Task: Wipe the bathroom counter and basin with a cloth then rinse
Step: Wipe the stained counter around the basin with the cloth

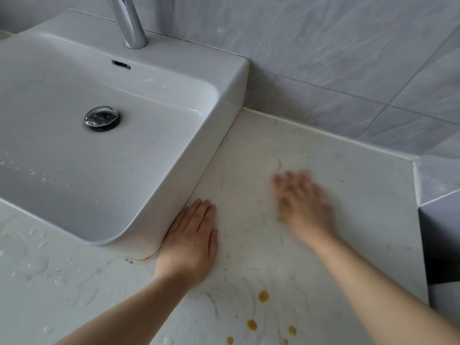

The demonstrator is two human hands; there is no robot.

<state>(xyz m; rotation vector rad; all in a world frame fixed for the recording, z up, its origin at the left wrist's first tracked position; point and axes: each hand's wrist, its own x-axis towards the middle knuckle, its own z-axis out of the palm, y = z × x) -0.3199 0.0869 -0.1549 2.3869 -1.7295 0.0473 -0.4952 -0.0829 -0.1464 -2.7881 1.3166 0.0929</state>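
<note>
Two empty hands: my left hand (189, 245) lies flat on the counter (348, 183) against the basin (231, 78); my right hand (303, 202) is blurred, fingers spread. I count five amber spots (263, 296).

A bathroom. White basin (231, 78) in the upper left of the frame, with a shiny metal tap (129, 23) at the top, a round silver drain plug (101, 117) inside and a small overflow slot (121, 64) under the tap. Grey wall tiles (348, 58) across the upper right. Pale stone counter (348, 175) below, with water drops (37, 265) at lower left and orange spots (263, 296) at the bottom.
</note>
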